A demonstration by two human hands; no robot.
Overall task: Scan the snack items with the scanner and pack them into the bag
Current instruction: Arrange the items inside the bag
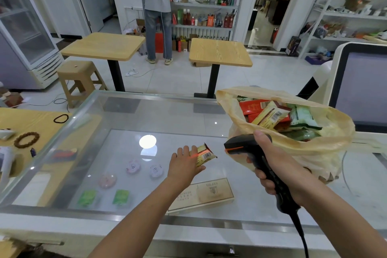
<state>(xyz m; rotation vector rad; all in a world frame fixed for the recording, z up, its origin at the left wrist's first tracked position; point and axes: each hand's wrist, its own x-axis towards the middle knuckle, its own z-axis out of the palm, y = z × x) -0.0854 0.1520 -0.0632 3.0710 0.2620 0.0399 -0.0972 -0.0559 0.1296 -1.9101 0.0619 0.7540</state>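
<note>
My left hand point(184, 165) holds a small yellow snack packet point(206, 155) above the glass counter point(167, 119), barcode side facing right. A red scan line falls across the packet and my fingers. My right hand point(266, 165) grips the black handheld scanner point(247, 148), whose head points left at the packet from a short distance. Behind the scanner stands an open beige plastic bag point(326, 148) holding several snack packets point(272, 115) in red, yellow and green.
A checkout screen point(360, 88) stands at the right behind the bag. Inside the glass case lie a flat beige box point(213, 192), green packets and round tokens. Bracelets lie on a wooden surface at the left. A person stands at the shelves beyond two wooden tables.
</note>
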